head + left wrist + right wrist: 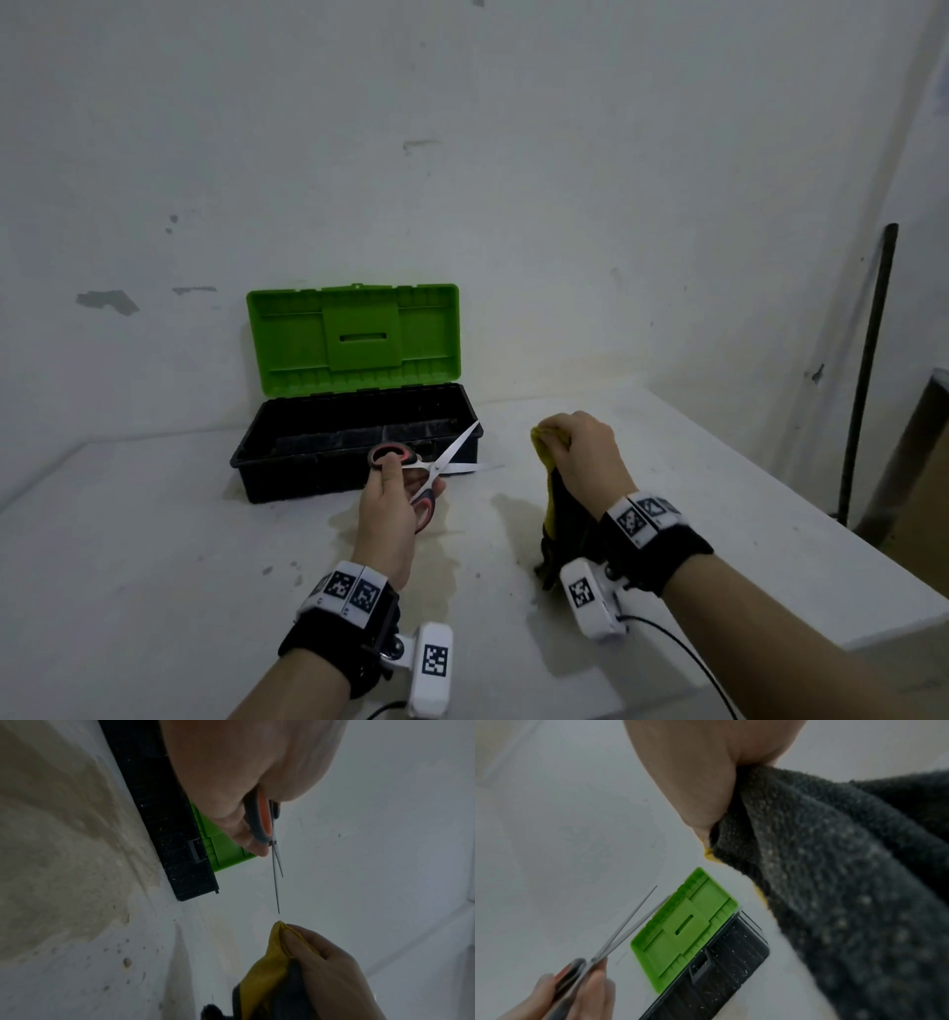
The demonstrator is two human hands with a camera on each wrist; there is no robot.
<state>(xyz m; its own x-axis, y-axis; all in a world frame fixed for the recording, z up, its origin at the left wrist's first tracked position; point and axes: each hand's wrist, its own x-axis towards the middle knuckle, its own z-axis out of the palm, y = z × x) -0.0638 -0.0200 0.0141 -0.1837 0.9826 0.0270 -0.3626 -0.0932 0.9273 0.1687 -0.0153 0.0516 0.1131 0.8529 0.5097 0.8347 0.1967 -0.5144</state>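
On a stained white table [154, 565] against the wall stands a black toolbox [318, 478] with its green lid [354, 334] raised. Right of it, the right hand [585, 457] grips the top of a bunched yellow and dark grey cloth [562, 506] that hangs toward the tabletop. Before the box, the left hand [385, 509] holds orange-handled scissors [436, 465], 2 blades parted, tips near the cloth.

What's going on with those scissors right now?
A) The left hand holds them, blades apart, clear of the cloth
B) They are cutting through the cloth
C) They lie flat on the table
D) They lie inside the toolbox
A: the left hand grips the scissors with the blades spread, and their tips stop short of the cloth that the right hand pinches.
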